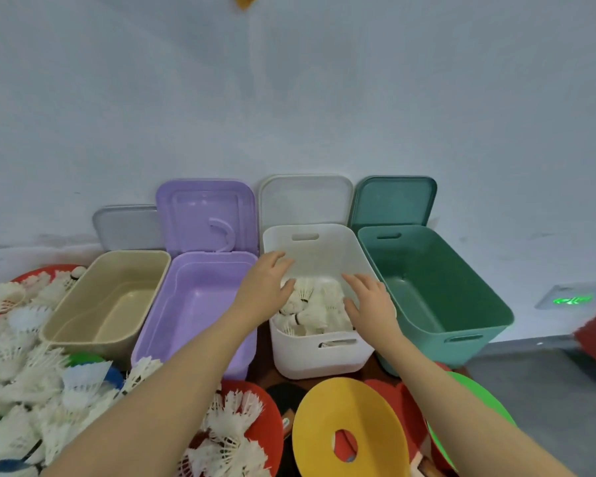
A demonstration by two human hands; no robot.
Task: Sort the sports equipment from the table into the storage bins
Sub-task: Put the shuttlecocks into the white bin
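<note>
Both hands hovered over the white bin (319, 352), which stood third in a row of four against the wall. The left hand (267, 287) hung above the bin's left rim with fingers spread and loosely bent, gripping nothing. The right hand (370, 299) hung above the right side, fingers extended and relaxed, also holding nothing. Between and below them a heap of white shuttlecocks (310, 309) lay on the bin's floor.

The beige bin (83, 321) stood at the far left of the row, the purple bin (159, 339) next to it, touching or nearly touching the white one, and the green bin (461, 321) on the far right. The lids leaned upright behind the bins: a grey lid (128, 227), a purple lid (205, 215), a white lid (305, 197) and a green lid (393, 201).

On the desk nearer the person, loose shuttlecocks (25, 373) were piled thickly at the left, some with blue or green parts among the white. More shuttlecocks lay on a red disc (269, 418) under the left forearm. A yellow disc (351, 425) with a hole in its middle sat in front of the white bin, overlapping another red piece, and a green disc (479, 397) lay under the right forearm. A dark object was partly hidden between the discs; what it was could not be told.
</note>
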